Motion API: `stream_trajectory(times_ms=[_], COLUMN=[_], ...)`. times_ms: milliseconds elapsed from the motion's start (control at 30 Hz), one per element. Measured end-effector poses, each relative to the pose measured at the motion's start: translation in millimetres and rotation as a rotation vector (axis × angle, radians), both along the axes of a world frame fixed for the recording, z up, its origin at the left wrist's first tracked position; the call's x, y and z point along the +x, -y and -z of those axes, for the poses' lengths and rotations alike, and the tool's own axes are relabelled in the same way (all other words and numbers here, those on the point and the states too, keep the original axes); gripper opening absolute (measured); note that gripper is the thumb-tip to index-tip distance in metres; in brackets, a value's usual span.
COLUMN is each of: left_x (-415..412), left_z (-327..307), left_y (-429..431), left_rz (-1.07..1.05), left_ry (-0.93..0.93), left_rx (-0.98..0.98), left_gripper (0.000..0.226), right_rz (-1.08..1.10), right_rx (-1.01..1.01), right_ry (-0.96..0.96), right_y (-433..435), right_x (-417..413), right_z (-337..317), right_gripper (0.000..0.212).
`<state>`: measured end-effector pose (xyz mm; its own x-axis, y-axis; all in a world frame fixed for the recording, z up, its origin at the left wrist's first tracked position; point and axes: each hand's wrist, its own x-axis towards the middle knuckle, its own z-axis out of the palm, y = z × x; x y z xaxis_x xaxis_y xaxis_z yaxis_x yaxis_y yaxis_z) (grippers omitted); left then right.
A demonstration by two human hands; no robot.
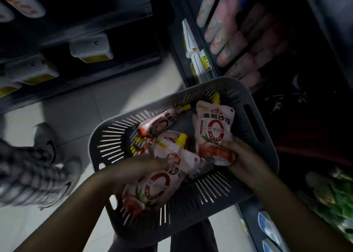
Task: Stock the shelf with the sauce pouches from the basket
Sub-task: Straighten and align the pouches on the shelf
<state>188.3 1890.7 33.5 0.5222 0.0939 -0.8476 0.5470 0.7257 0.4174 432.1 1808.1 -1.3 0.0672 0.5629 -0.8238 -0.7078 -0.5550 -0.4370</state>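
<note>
Inside the grey slotted plastic basket at the centre of view lie at least four pink-and-white sauce pouches with yellow spout caps, so by my reading the stocking is only partly done. The dark metal shelf up at 1 o'clock already carries a row of pale packets (too blurred to say whether they are the same sauce), and everything in the basket has yet to go up.

From 8 o'clock the left hand reaches into the basket, its fingers wrapped over the upper edge of the nearest pouch. That pouch lies slanted against the basket's 6 o'clock wall, its tomato-printed bottom towards 7 o'clock. Past it, towards 11 and 12 o'clock, the loose pouches lie untouched, one partly under the held one.

At the basket's 3 o'clock side the right hand pinches the bottom edge of the label-up pouch. The thumb lies on the printed face and the other fingers curl beneath, mostly hidden. Its yellow spout points to 12 o'clock, towards the shelf. Both gripped pouches sit within the basket walls, neither clear of the rim, so the lift to the shelf is the step I take to be in hand
</note>
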Motion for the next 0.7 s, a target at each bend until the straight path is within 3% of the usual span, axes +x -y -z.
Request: stream_trajectory(times_ms=[67, 133, 300, 400, 567, 633, 700], left_x=[5.2, 9.0, 16.6, 19.6, 29.5, 31.6, 33.1], left_z=[-10.3, -17.6, -51.3, -80.7, -136.5, -156.7, -179.9], left_y=[3.2, 6.5, 11.9, 14.3, 17.6, 18.1, 19.9], left_rz=[-0.179, -0.331, -0.57, -0.616, -0.654, -0.653, -0.642], left_ry=[0.04, 0.029, 0.017, 0.055, 0.097, 0.116, 0.148], left_rx=[0.003, 0.059, 0.182, 0.261, 0.193, 0.244, 0.349], left_gripper=[0.034, 0.039, 0.03, 0.024, 0.044, 0.049, 0.041], right_rz=[-0.013, -0.041, -0.006, -0.044, -0.12, -0.135, -0.154], right_rx=[0.031, 0.065, 0.13, 0.118, 0.179, 0.229, 0.274], right_ry=[-0.112, -0.16, -0.232, -0.151, -0.011, 0.018, 0.063], right_y=[2.9, 4.9, -0.1, -6.1, -7.3, -3.4, 2.0], right_x=[1.1, 2.9, 1.3, -2.3, -8.8, -11.7, -12.6], right_z=[-6.8, -16.9, -63.4, -98.2, -156.5, -177.4, -198.9], right_gripper=[0.08, 0.091, 0.071, 0.067, 0.042, 0.04, 0.05])
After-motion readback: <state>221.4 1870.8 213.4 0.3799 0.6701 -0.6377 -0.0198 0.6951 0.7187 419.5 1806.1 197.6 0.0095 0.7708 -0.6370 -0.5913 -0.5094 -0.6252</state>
